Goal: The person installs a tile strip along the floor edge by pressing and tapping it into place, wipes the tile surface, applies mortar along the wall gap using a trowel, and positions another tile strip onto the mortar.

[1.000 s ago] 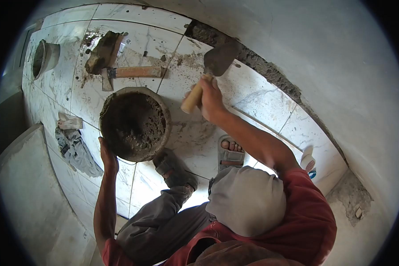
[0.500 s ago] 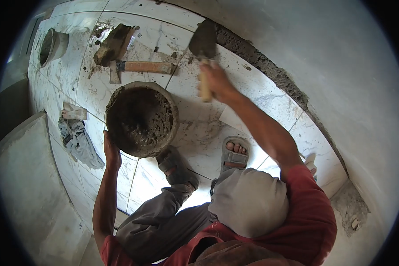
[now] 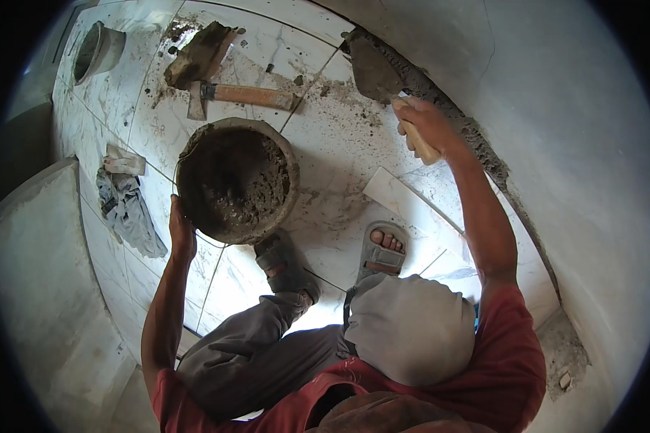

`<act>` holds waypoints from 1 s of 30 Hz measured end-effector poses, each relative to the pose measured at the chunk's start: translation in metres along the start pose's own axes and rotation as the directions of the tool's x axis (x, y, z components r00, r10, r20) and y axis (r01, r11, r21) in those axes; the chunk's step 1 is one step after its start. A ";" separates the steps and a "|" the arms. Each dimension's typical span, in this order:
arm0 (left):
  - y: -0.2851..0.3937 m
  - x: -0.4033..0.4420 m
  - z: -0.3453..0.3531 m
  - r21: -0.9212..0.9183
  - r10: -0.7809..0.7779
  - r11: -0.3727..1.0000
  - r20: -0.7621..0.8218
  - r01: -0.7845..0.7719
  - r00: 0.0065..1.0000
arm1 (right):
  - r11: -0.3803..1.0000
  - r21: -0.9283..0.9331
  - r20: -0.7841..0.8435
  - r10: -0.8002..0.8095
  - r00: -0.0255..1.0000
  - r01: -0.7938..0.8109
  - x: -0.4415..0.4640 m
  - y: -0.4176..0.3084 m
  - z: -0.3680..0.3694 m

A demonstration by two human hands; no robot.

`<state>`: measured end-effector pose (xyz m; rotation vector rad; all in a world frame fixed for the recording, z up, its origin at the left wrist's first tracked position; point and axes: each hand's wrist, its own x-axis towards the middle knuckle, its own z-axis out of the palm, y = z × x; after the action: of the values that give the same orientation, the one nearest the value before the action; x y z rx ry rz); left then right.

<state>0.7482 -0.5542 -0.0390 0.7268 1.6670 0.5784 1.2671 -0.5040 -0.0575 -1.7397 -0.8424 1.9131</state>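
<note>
My right hand (image 3: 432, 128) is wrapped round the wooden handle of a trowel (image 3: 374, 71). The blade lies at the mortar-filled gap (image 3: 480, 144) along the foot of the wall, its face coated grey. With its fingers against the side, my left hand (image 3: 183, 229) grips a round bucket (image 3: 292, 180), which is tipped so its mouth faces me. Wet mortar (image 3: 249, 195) clings to the inside of that bucket; the fingers behind its wall are partly hidden.
Beyond the bucket lie a hatchet (image 3: 249, 95) and a mortar-smeared chunk (image 3: 198, 56). Another bucket (image 3: 108, 49) rests at the far left, with a grey cloth (image 3: 131, 213) nearer. A loose tile piece (image 3: 404, 198) lies by my sandalled foot (image 3: 384, 249). Crumbs dot the tiled floor.
My right hand has moved right with the trowel, and the blade has shifted right along the gap, its handle now slanting. My left hand stays on the bucket.
</note>
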 end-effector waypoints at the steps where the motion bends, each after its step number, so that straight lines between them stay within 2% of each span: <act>1: 0.002 -0.002 0.003 0.003 0.001 1.000 -0.002 -0.001 1.000 | 1.000 0.003 0.002 -0.001 1.000 0.001 -0.004 -0.002 -0.001; 3: 0.007 -0.007 0.015 -0.072 0.049 0.996 -0.053 -0.052 0.997 | 0.993 -0.120 0.011 0.021 1.000 -0.020 -0.016 -0.011 -0.004; 4: 0.003 -0.005 0.013 -0.074 0.046 0.996 -0.074 -0.051 0.996 | 0.992 -0.124 0.012 0.020 1.000 -0.018 -0.017 -0.013 -0.004; 6: 0.006 -0.005 0.016 -0.072 0.099 0.992 -0.033 -0.101 0.995 | 0.980 -0.194 0.012 -0.041 0.999 0.042 -0.018 -0.015 -0.005; 7: 0.006 -0.006 0.018 -0.064 0.148 0.987 0.007 -0.147 0.989 | 0.979 -0.198 0.013 -0.037 0.999 0.039 -0.015 -0.016 -0.004; 8: -0.001 -0.001 0.005 -0.032 0.057 0.998 -0.001 -0.057 0.998 | 0.985 -0.170 0.002 -0.037 0.999 0.037 -0.008 -0.018 -0.002; 9: -0.004 -0.002 0.005 -0.030 0.053 0.998 -0.003 -0.053 0.999 | 0.990 -0.138 -0.009 -0.039 0.999 0.037 -0.005 -0.018 0.000; 11: -0.003 -0.001 0.004 -0.023 0.103 0.994 0.008 -0.103 0.995 | 0.987 -0.160 0.025 -0.021 0.999 0.025 -0.004 -0.013 -0.003; 12: -0.001 -0.001 0.008 -0.067 0.076 0.994 -0.080 -0.081 0.994 | 0.982 -0.186 0.052 -0.004 0.999 0.013 -0.004 -0.015 -0.004; 13: 0.002 0.001 0.009 -0.069 0.083 0.994 -0.079 -0.089 0.993 | 0.982 -0.187 0.049 -0.011 0.999 0.020 -0.005 -0.019 -0.004; 15: 0.005 -0.004 0.013 -0.018 0.085 0.996 -0.014 -0.085 0.996 | 0.984 -0.175 -0.022 -0.026 0.999 0.022 -0.014 -0.021 -0.003; 19: -0.004 0.001 0.006 -0.039 0.165 0.986 0.031 -0.163 0.986 | 0.993 -0.114 -0.017 -0.008 1.000 0.006 -0.001 -0.023 -0.006; 21: -0.004 0.002 0.005 -0.056 0.140 0.989 0.001 -0.140 0.990 | 0.981 -0.192 0.042 0.025 0.999 -0.017 -0.005 -0.028 -0.009; 23: -0.004 0.000 0.008 -0.084 0.109 0.990 -0.022 -0.111 0.994 | 0.981 -0.195 0.026 0.007 1.000 -0.002 -0.005 -0.027 -0.010; 25: 0.006 -0.006 0.019 -0.023 0.178 0.984 0.021 -0.177 0.984 | 0.979 -0.202 0.005 -0.002 1.000 0.003 -0.004 -0.027 -0.013; 26: 0.006 -0.006 0.016 -0.033 0.115 0.993 0.011 -0.115 0.993 | 0.985 -0.174 0.006 0.000 1.000 0.001 0.001 -0.029 -0.012; 28: -0.002 -0.002 0.007 -0.011 0.096 0.995 0.006 -0.096 0.995 | 0.991 -0.137 0.014 0.005 1.000 -0.003 0.003 -0.026 -0.009; 30: 0.003 -0.004 0.011 -0.038 0.088 0.995 -0.024 -0.089 0.996 | 0.982 -0.191 0.066 0.010 0.998 0.002 0.003 -0.027 -0.011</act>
<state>0.7598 -0.5557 -0.0363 0.7715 1.6455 0.6822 1.2747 -0.4811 -0.0416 -1.7946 -1.0799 1.9579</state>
